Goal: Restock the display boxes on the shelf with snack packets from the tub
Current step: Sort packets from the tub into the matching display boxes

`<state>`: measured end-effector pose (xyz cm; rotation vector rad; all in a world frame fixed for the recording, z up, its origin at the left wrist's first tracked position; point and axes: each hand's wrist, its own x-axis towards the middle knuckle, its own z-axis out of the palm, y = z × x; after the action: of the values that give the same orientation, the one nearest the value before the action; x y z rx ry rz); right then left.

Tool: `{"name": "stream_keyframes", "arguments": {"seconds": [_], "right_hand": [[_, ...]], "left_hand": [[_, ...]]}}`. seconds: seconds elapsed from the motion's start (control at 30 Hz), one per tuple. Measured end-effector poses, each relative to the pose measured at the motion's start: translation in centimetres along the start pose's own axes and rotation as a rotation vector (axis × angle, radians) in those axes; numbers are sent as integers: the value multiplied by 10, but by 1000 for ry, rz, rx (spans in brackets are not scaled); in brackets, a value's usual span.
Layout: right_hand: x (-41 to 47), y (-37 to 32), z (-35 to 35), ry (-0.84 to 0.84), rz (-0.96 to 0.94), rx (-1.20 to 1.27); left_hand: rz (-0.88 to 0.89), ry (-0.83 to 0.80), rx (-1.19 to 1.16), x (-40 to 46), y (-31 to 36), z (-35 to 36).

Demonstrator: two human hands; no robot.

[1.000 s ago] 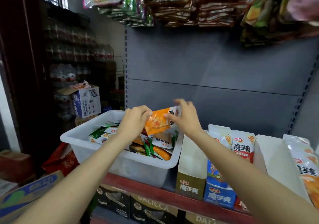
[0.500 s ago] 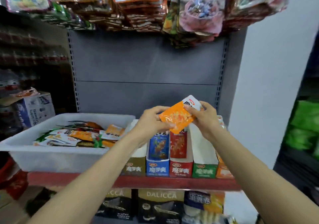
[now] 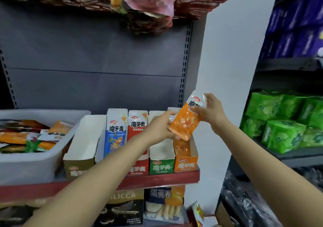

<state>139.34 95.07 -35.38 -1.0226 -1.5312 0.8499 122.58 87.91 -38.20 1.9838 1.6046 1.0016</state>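
Grey back panel [image 3: 97,55] fills the view, and below it runs the red shelf [image 3: 157,180]. At the shelf's left end sits the white tub [image 3: 26,164], heaped with loose snack packets [image 3: 26,136]. Along the front edge stands a row of display boxes: a brown box [image 3: 78,168] with nothing visible inside, a blue packet [image 3: 114,132] and red packet [image 3: 137,123] upright in the next two, then the green box [image 3: 161,165], and at the right end the orange box [image 3: 186,164] with orange packets inside. Both hands up over that right corner! The left hand [image 3: 160,127] grips the lower end of the orange packet [image 3: 187,120], fingers curled round it. The right hand [image 3: 209,111] pinches its white top. The packet tilts, held just above the orange box.
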Motion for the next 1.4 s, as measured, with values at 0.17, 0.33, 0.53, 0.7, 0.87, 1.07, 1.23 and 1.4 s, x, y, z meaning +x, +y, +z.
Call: {"name": "stream_keyframes", "arguments": {"seconds": [0.17,0.33,0.53,0.7,0.87,1.07,1.23,1.4], "right_hand": [[10,16,2,-102,-123,-297],[11,31,15,-224,-210,-480],[12,52,23,-281,-309,-738],[8,60,26,-343,-308,-905],[4,60,29,-338,-295,-948],[-6,44,34,-292,-338,-867],[-18,9,69,-308,-486,-750],[-33,-26,139,-414,-602,-643]], "left_hand": [[-77,104,77,10,-15,8],[-151,-14,77,16,-19,14],[-186,-17,90,19,-21,15],[-185,-22,110,19,-22,14],[-178,-20,124,20,-24,15],[-129,110,109,9,-23,2],[-19,374,114,-23,-25,-39],[-48,583,226,-69,-55,-100]]}}
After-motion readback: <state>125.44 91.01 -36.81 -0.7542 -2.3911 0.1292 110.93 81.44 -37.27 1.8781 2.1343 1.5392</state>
